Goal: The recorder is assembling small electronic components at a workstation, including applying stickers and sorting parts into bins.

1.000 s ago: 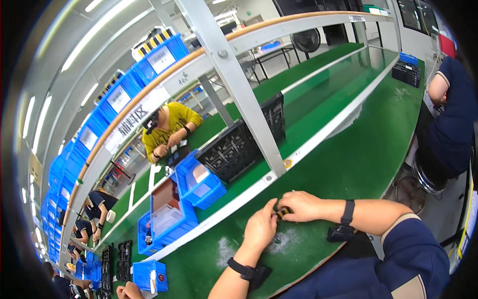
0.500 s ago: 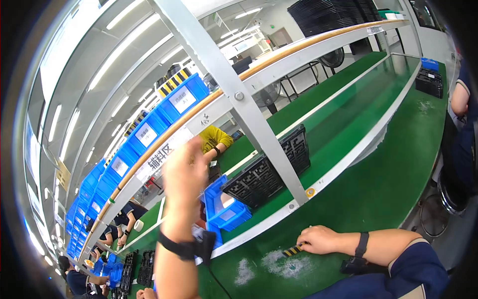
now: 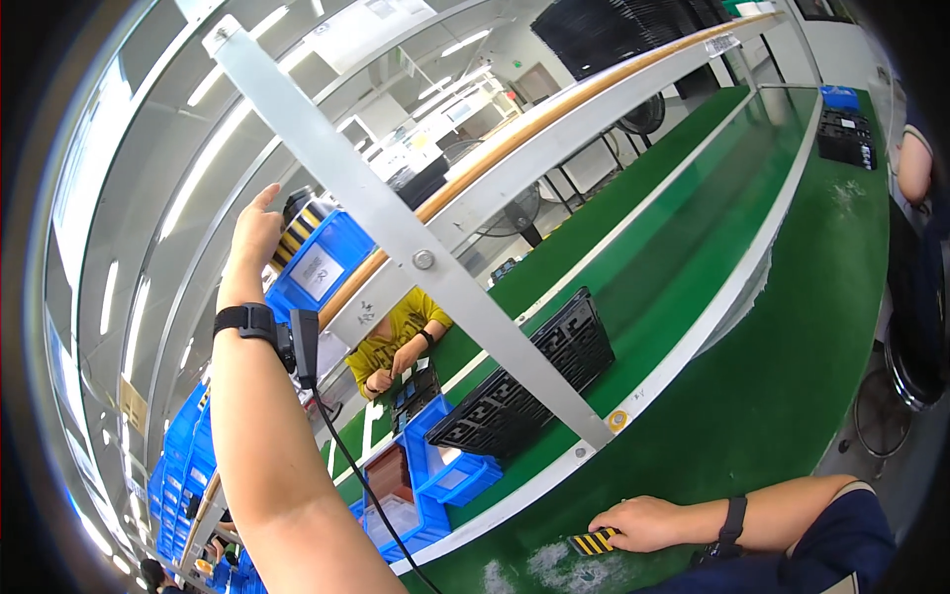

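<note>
My left hand (image 3: pixel 259 233) is raised at the upper left, its arm stretched up to the shelf. It is beside a blue bin (image 3: pixel 332 259) that holds upright pieces striped yellow and black (image 3: pixel 295 238). At least one finger is stretched out; whether it touches the pieces cannot be told. Low on the green bench, my right hand (image 3: pixel 641 523) grips the end of a small flat yellow-and-black striped piece (image 3: pixel 592 542). Whitish shreds (image 3: pixel 554 569) lie under and around that piece.
A slanting metal post (image 3: pixel 426 259) stands between my arms. Behind the bench's white edge are blue bins (image 3: pixel 460 475) and black slotted trays (image 3: pixel 534 381). A person in a yellow top (image 3: pixel 406 332) works across the line; another sits at the far right. A cable hangs from my left wrist.
My left hand has moved up and left to the shelf bin. My right hand stays on the bench with the striped piece, more of which now shows. The view has shifted.
</note>
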